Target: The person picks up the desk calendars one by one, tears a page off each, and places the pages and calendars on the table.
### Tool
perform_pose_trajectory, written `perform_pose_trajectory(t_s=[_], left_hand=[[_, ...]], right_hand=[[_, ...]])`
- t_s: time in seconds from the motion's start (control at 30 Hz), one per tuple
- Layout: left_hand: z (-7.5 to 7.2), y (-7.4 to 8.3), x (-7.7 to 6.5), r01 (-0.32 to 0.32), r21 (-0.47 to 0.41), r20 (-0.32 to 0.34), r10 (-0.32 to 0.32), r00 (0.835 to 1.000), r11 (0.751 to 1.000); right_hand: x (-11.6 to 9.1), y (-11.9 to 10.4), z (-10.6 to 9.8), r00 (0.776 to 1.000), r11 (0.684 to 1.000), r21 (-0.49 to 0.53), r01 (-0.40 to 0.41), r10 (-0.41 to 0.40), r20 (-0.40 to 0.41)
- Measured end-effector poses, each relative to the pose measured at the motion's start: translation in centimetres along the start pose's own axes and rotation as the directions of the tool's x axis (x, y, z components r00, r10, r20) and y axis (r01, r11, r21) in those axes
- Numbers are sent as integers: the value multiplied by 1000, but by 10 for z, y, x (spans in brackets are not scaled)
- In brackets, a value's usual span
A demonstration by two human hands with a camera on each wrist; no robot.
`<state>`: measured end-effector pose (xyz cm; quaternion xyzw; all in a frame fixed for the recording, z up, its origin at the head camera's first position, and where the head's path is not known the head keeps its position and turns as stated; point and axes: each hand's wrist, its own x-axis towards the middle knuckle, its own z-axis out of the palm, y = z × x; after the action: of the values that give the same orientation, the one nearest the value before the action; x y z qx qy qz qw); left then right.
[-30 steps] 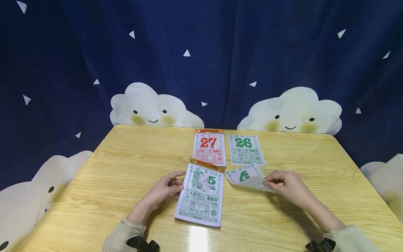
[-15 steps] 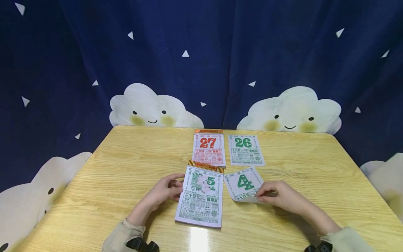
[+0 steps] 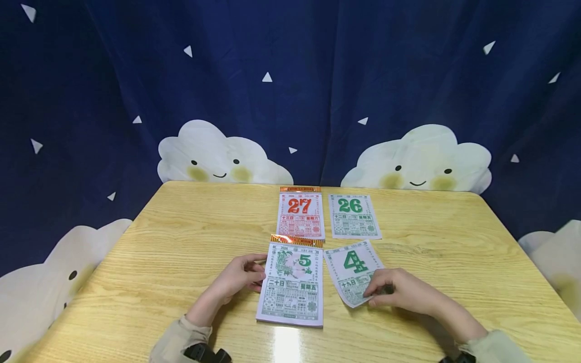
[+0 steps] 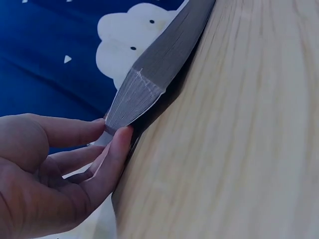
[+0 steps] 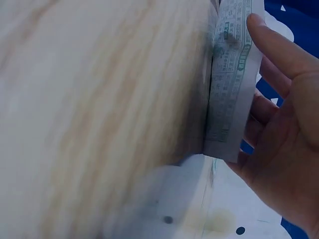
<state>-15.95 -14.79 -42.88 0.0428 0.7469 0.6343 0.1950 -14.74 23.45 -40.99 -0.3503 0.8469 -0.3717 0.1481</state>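
A tear-off calendar pad (image 3: 290,297) showing a green 5 lies flat near the table's middle. My left hand (image 3: 239,276) grips its left edge; the left wrist view shows the thick sheet stack (image 4: 144,89) between thumb and finger. To the pad's right is a loose calendar page (image 3: 354,264) with a green 4, its lower end curling up off the wood. My right hand (image 3: 401,292) pinches this page near its lower right edge. In the right wrist view, the thumb meets the tilted page (image 5: 232,94), and other fingertips are partly hidden behind it.
A second calendar pad (image 3: 300,217) with a red 27 lies farther back, against the first pad's striped top strip. Another loose page (image 3: 354,217) with a green 26 lies right of it. A dark blue curtain (image 3: 317,75) with clouds hangs behind the wooden table (image 3: 195,222).
The page with the 4 was folded over in my right hand; it has unrolled toward me, now showing most of its face. My right hand moved nearer and slightly left. The left hand kept its grip.
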Motion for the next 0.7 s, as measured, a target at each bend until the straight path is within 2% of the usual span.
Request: perform_pose_trajectory(t_s=[0.23, 0.33, 0.5, 0.7], left_hand=[[2, 0, 1, -1, 29, -8, 1, 1000, 1000], [3, 1, 1, 3, 39, -15, -2, 1000, 999], [6, 5, 0, 13, 37, -12, -13, 1000, 999], [10, 8, -1, 30, 64, -18, -29, 999, 997]], right_hand=[[-2, -3, -1, 995, 988, -116, -99, 96, -32], [-1, -4, 1, 994, 984, -145, -103, 98, -41], [1, -5, 7, 996, 985, -150, -89, 84, -39], [2, -4, 8, 994, 986, -125, -108, 105, -31]])
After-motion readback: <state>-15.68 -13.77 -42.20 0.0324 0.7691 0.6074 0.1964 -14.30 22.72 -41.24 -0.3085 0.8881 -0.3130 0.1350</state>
